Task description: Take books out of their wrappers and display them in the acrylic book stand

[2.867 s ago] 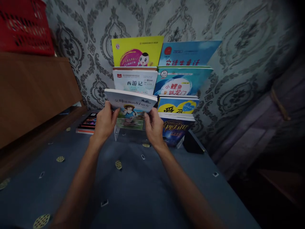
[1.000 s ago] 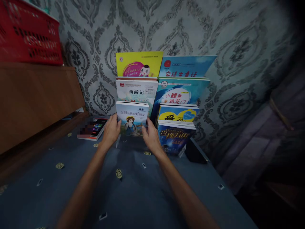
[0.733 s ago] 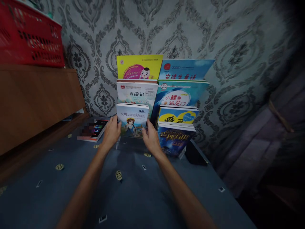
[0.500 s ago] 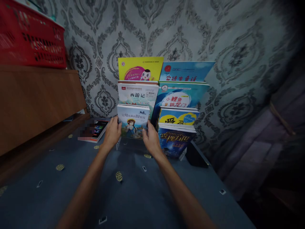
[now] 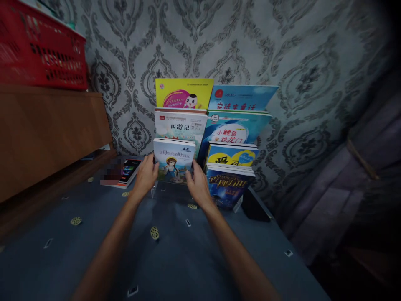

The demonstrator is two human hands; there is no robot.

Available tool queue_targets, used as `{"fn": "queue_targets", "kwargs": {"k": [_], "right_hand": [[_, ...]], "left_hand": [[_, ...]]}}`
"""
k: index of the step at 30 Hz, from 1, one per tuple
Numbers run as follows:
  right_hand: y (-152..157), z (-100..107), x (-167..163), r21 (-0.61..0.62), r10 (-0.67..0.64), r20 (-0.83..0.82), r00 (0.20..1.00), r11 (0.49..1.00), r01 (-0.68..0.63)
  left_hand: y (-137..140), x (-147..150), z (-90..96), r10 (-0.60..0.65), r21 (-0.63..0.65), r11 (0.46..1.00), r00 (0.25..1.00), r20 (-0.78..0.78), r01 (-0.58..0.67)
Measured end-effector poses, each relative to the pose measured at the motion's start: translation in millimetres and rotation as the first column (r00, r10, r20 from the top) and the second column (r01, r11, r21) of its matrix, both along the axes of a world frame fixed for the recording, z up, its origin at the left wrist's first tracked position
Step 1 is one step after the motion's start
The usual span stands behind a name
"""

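A pale blue paperback book (image 5: 173, 155) with a girl in a yellow hat on its cover stands upright at the front left of a stepped book display. My left hand (image 5: 145, 174) grips its left edge, with the fingers behind and the thumb in front. On the opposite edge is my right hand (image 5: 198, 182), thumb on the cover and fingers curled round the side. Behind it rises a white book (image 5: 178, 127), then a yellow one (image 5: 184, 90). To the right, a dark blue book (image 5: 230, 188) stands before a yellow-and-blue book (image 5: 232, 155) and taller blue ones.
More books (image 5: 130, 173) lie flat at the left, partly blurred out. A red basket (image 5: 59, 54) sits on the wooden cabinet (image 5: 53, 138). A dark flat object (image 5: 257, 207) is right of the display. Patterned wall behind, curtain (image 5: 338, 196) at right, blue cloth (image 5: 169, 267) below.
The view has shifted slightly, so the display appears a little lower and further left. Both hands keep their places at the sides of the paperback book.
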State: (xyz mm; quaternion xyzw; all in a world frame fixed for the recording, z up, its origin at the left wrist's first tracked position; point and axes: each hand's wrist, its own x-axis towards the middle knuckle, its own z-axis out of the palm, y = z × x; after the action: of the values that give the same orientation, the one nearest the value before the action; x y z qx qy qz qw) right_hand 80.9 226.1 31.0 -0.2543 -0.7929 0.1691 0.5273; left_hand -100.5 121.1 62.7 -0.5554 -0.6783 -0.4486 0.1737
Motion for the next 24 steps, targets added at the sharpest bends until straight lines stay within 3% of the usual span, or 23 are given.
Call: {"fn": "queue_targets", "kwargs": {"k": [24], "right_hand": [[-3.3, 2.2, 1.0, -0.015, 0.043, -0.011, 0.999, 0.999, -0.043]], "left_hand": [[4.5, -7.0, -3.0, -0.089, 0.038, 0.996, 0.993, 0.071, 0.086]]}}
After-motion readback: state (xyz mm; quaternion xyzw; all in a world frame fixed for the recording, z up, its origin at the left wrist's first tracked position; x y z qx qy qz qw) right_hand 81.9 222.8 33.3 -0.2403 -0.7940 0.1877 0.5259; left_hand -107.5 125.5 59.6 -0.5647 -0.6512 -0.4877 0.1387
